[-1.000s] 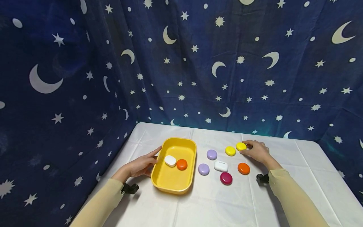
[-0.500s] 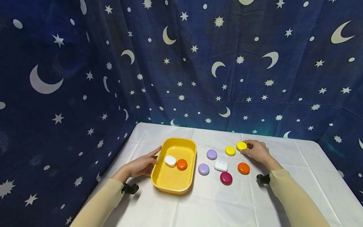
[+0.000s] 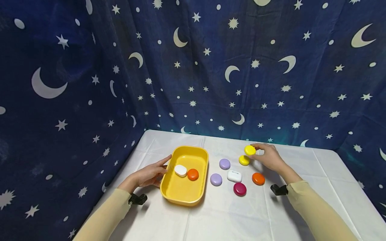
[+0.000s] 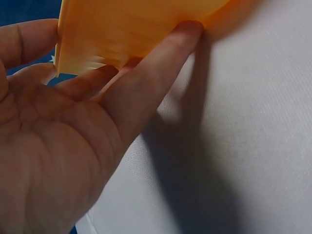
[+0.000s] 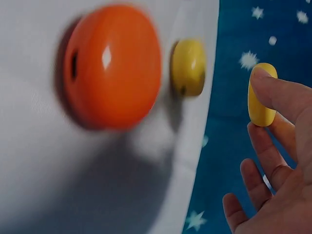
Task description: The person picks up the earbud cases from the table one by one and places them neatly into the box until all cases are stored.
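Note:
My right hand [image 3: 266, 156] pinches a yellow round case [image 3: 249, 150] between thumb and fingers and holds it above the white table; the same yellow case [image 5: 261, 105] shows in the right wrist view. A second yellow case [image 3: 243, 160] lies just below it, with an orange case [image 3: 258, 178] nearer me. My left hand [image 3: 149, 174] rests with straight fingers against the left wall of the yellow tray [image 3: 173, 192]; its fingers [image 4: 156, 68] press the tray's side [image 4: 122, 29]. Inside the tray lie a white case [image 3: 181, 170] and an orange case [image 3: 193, 174].
Two lilac cases [image 3: 224, 164] [image 3: 216, 179], a white earbud case [image 3: 235, 176] and a magenta case [image 3: 240, 189] lie between tray and right hand. A star-and-moon blue curtain [image 3: 211, 67] closes in the table [image 3: 229, 221] at the back and left.
My right hand has lifted the yellow case off the table and carried it a little to the left. The left hand and the tray have stayed still.

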`<action>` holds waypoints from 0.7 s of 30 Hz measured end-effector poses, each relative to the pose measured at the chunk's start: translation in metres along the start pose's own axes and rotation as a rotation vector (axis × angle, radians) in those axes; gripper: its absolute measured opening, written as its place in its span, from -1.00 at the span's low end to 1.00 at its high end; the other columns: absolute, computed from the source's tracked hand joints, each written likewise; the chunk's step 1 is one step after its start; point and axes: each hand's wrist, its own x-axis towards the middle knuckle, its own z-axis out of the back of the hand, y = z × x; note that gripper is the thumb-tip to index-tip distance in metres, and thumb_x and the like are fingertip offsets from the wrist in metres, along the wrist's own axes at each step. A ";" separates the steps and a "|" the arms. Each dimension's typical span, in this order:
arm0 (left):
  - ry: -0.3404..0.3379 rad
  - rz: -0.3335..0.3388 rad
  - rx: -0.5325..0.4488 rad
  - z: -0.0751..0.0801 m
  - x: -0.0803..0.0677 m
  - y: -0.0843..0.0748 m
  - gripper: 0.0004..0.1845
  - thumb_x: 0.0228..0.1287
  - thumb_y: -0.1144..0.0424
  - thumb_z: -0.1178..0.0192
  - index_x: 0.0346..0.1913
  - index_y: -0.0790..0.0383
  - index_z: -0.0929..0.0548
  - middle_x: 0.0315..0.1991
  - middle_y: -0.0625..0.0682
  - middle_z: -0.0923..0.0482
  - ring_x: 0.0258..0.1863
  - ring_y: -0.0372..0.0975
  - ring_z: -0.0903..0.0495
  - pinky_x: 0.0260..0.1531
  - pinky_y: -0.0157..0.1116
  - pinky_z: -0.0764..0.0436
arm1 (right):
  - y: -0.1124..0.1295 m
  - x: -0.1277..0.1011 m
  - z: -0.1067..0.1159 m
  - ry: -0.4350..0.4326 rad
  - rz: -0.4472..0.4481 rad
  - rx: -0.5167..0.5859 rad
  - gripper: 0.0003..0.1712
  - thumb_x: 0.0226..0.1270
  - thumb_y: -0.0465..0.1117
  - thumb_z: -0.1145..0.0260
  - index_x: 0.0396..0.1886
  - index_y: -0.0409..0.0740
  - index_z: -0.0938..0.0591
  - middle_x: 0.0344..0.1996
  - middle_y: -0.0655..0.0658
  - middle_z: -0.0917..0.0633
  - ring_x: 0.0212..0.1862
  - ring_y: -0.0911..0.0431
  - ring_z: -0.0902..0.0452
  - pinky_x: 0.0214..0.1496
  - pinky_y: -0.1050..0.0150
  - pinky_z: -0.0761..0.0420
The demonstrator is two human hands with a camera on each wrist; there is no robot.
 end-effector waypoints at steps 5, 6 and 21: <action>-0.003 -0.002 -0.017 -0.001 -0.001 -0.001 -0.20 0.56 0.32 0.05 0.68 -0.24 0.12 0.59 0.31 -0.03 0.35 0.12 -0.41 -0.02 0.12 -0.67 | 0.023 -0.003 -0.007 0.026 0.074 0.009 -0.28 0.28 0.01 -0.49 0.40 -0.09 -0.55 0.17 -0.28 -0.59 0.30 -0.29 -0.21 0.24 -0.36 -0.37; -0.004 -0.004 -0.020 -0.001 -0.001 -0.001 -0.20 0.56 0.32 0.05 0.68 -0.23 0.12 0.59 0.32 -0.03 0.36 0.12 -0.41 -0.02 0.12 -0.67 | 0.027 -0.003 -0.009 0.030 0.090 0.013 -0.29 0.27 -0.01 -0.49 0.39 -0.08 -0.56 0.16 -0.27 -0.60 0.30 -0.28 -0.22 0.24 -0.36 -0.38; -0.016 0.002 -0.045 -0.002 -0.001 -0.002 -0.21 0.56 0.32 0.05 0.67 -0.24 0.10 0.58 0.29 -0.07 0.36 0.10 -0.41 -0.03 0.10 -0.67 | 0.096 -0.011 -0.041 0.108 0.215 0.058 -0.35 0.18 -0.05 -0.57 0.30 0.09 -0.65 0.04 0.00 -0.65 0.26 -0.09 -0.30 0.31 -0.23 -0.40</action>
